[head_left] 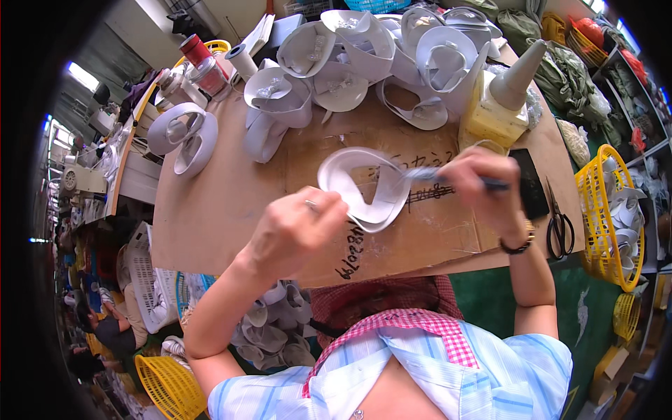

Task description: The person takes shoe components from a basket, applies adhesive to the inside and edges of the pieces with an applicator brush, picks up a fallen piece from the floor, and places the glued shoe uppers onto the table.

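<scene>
My left hand (297, 224) is closed on the near left edge of a white, ring-shaped shoe upper (339, 159), holding it over the cardboard sheet (448, 238). In my right hand (483, 182) is a brush (420, 173) with a dark handle. Its blurred tip meets the right edge of the upper, or is just beside it. Beyond my hands is a heap of similar white uppers (341, 85), some with bows. A yellowish plastic container (492, 115) with a grey cone on top stands just past my right hand.
Black scissors (558, 227) and a flat dark object (530, 183) lie at the table's right. One upper (196, 143) sits apart at the left, near jars (206, 75) and a thread spool (243, 61). Yellow baskets (607, 217) flank the table (189, 231). Behind left, a person (115, 325) sits.
</scene>
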